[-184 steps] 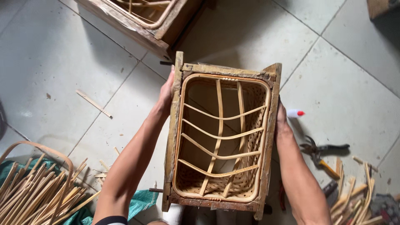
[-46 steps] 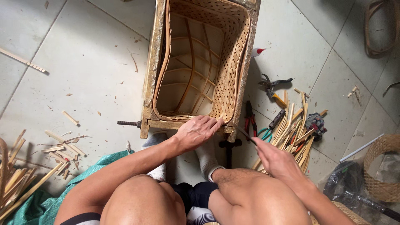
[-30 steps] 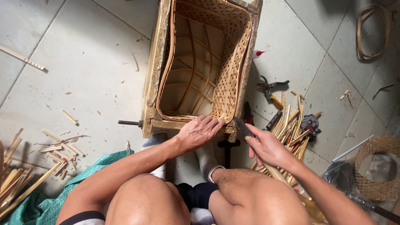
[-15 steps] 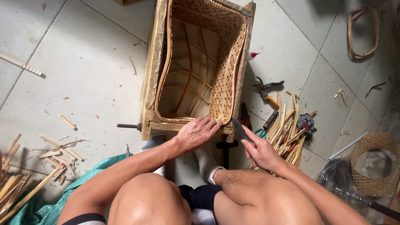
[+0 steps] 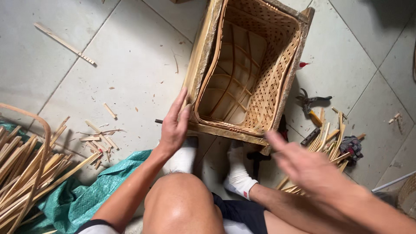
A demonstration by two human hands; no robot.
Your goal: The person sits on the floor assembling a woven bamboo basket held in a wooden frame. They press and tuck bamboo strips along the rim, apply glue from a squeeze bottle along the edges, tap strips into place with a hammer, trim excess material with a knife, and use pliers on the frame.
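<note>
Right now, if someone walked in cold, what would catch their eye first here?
The big half-woven rattan basket frame on the tiled floor, top centre, with the left hand flat against its near left corner. The right hand is blurred and empty beside its near right corner. Bundled cane strips lie far left on a green tarp; pliers sit to the right.

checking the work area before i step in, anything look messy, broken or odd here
The basket is only part woven: its right wall is filled in, but the bottom and left side are bare ribs. Cane scraps litter the tiles by the left hand. Cutters lie loose on the floor to the right. The right hand is blurred.
</note>
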